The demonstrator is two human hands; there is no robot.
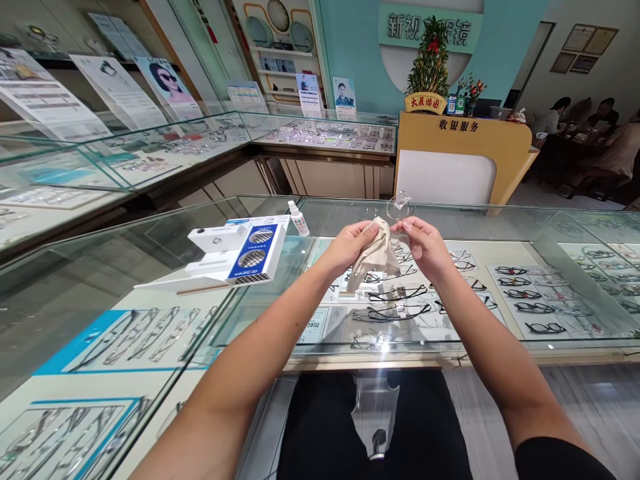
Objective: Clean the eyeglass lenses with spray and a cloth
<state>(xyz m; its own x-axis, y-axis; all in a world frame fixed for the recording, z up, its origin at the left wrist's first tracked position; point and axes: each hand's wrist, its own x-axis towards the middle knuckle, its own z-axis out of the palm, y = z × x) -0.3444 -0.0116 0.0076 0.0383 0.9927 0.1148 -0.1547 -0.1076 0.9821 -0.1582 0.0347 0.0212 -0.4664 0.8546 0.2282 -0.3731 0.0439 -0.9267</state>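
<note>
A beige cloth (377, 252) hangs from the pinched fingers of my left hand (350, 245), above the glass counter. Close beside it on the right, my right hand (424, 245) is closed on a thin-rimmed pair of glasses (399, 207), whose round lens stands up over the fingers with a small clear tag on it. The cloth's upper edge is near the frame; whether they touch is hard to tell. A white spray bottle (299, 219) stands on the counter to the left of my left hand.
White and blue boxes (255, 253) lie on the glass counter (320, 350) at the left. Eyeglasses fill the display cases below. A wooden cashier desk (460, 140) with a plant stands ahead. People sit at the far right.
</note>
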